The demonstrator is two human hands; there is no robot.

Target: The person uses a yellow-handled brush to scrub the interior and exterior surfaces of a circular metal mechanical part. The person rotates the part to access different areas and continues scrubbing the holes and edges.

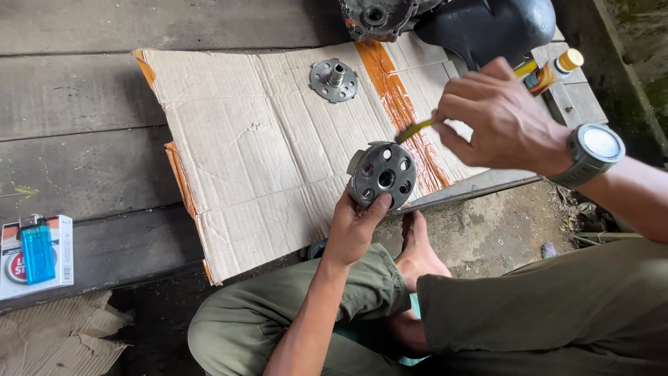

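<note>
Over the near edge of a flattened cardboard sheet (264,160), left hand (355,226) grasping a round grey metal hub (383,174) with a ring of holes, thumb pressed on its face, perforated side tilted up toward the camera, apparently for access. Right hand (497,115), watch (595,153) on wrist, pinching a yellow-handled brush (416,129), bristle end touching the hub's upper rim. Farther back on the cardboard: second flanged metal disc (335,80) with central stub, lying flat, well apart. Beyond: dark engine casing (379,17), black rounded cover (487,28), small amber bottle (553,69) with yellow cap partly hidden behind the right hand. On the wooden planks at left: blue lighter (37,251) resting on a white packet (59,275). Crossed legs and bare foot (416,251) directly below the hub.
</note>
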